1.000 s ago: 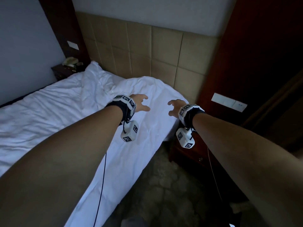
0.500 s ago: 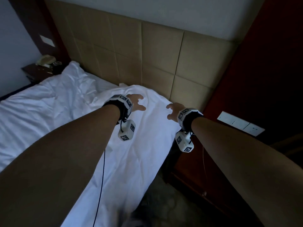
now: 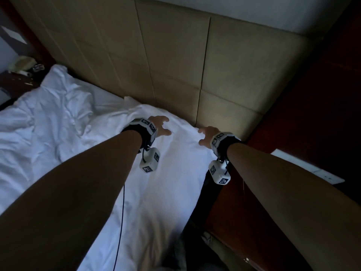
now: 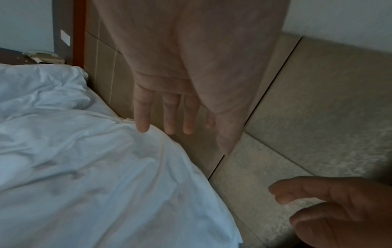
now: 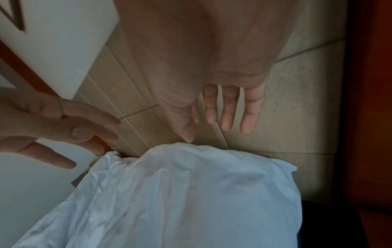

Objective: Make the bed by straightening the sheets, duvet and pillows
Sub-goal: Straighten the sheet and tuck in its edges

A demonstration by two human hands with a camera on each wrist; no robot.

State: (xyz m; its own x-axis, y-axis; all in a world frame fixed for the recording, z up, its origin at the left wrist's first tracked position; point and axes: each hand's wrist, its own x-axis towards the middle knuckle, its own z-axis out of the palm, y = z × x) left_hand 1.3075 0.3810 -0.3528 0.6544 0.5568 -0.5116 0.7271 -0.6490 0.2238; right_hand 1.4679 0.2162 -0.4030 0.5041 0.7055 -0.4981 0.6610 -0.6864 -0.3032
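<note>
Two bare hands reach out over the head end of a hotel-style bed, both held above the white duvet (image 3: 160,192) with nothing in their grip. The left hand (image 3: 159,127) hovers over the raised top edge of the duvet, its fingers (image 4: 141,115) straight and spread, the little finger's tip at or just above the fabric; whether it touches cannot be told. The right hand (image 3: 207,136) is near the duvet's corner beside the padded beige headboard (image 3: 175,55), fingers (image 5: 250,114) likewise extended and apart, clear of the cloth. The duvet lies rumpled across the bed and drapes down its near side toward the floor, its top edge close against the headboard. A creased white pillow (image 3: 64,89) lies further along the bed's head, next to a dark nightstand (image 3: 13,83) carrying a pale telephone (image 3: 22,63). Dark wood panelling (image 3: 312,106) with a white switch plate (image 3: 306,167) stands to the right.
</note>
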